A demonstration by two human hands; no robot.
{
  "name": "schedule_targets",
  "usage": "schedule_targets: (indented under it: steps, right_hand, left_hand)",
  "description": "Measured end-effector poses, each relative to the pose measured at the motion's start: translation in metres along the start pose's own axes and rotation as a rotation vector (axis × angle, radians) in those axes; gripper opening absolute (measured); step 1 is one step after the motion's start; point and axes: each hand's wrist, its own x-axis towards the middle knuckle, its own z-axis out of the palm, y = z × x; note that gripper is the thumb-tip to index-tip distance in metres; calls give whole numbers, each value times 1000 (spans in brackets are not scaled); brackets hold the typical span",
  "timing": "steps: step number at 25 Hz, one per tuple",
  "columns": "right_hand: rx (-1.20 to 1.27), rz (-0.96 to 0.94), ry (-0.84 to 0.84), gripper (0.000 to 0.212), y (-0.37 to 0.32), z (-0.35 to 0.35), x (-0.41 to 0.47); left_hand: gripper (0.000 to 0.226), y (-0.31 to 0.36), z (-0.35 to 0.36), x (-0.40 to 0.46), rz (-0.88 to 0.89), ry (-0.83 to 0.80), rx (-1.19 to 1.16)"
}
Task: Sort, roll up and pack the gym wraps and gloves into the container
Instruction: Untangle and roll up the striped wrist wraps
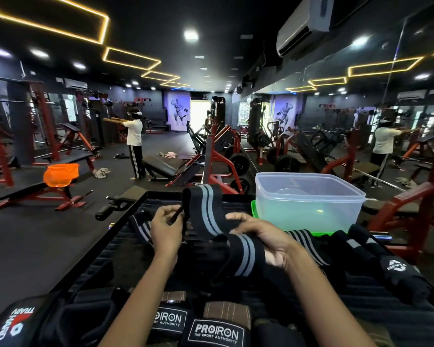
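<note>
Nearest you, along the near edge of the black ribbed bench pad, lie the rolled black wraps with white PROIRON labels, with a black glove printed in red and white at the near left corner. Above them your hands work one long black elastic wrap with grey stripes. Your left hand pinches its thin black end strap, fingers curled on it. Your right hand grips the band where it folds over, thumb on top. The rolling step looks barely begun: the band arches loose between your hands, not wound.

Next, you likely need to draw it taut and turn it onto itself from one end, keeping the edges aligned. The clear plastic tub waits at the far right corner on a green lid, seemingly unfilled. More striped wraps and a black glove with a white logo lie near the right edge.
</note>
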Motion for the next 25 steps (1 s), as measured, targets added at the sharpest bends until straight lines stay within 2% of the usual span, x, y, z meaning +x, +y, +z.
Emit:
schedule_targets:
  steps: [2, 4, 7, 9, 11, 12, 14, 16, 18, 21, 25]
  right_hand:
    - [-86, 88, -76, 40, 1, 0, -1]
    - [-300, 135, -148, 30, 6, -1, -1]
    - [-716, 254, -187, 13, 12, -2, -1]
    - [-886, 350, -223, 5, 11, -5, -3]
    - [-1053, 320, -151, 6, 7, -12, -5]
    - [-1113, 243, -54, 10, 5, -13, -5]
    - [-1030, 3, 265, 17, 6, -21, 3]
    - [-747, -244, 479, 15, 9, -25, 12]
    - [-607, -361, 494, 8, 13, -25, 19]
    - [-609, -395, 471, 14, 23, -24, 24]
    - [-586, -498, 422, 13, 27, -22, 27]
  left_hand:
    - [15, -1, 0, 0, -59, -9, -14]
    - [22, -4, 0, 2, -103, -19, -10]
    - [20, -6, 0, 2, -46, -37, 107]
    - [18, -5, 0, -1, 38, -131, 135]
    - [23, -3, 0, -3, 130, -233, 208]
    - [24, -3, 1, -4, 168, -277, 249]
    - [23, -4, 2, -6, 212, -354, 295]
    - [21, -5, 4, -8, 240, -423, 323]
    - [26, -4, 6, -10, 265, -475, 332]
    - [33, -1, 6, -13, 229, -517, 259]
    - [22, 0, 7, -16, 157, -583, 171]
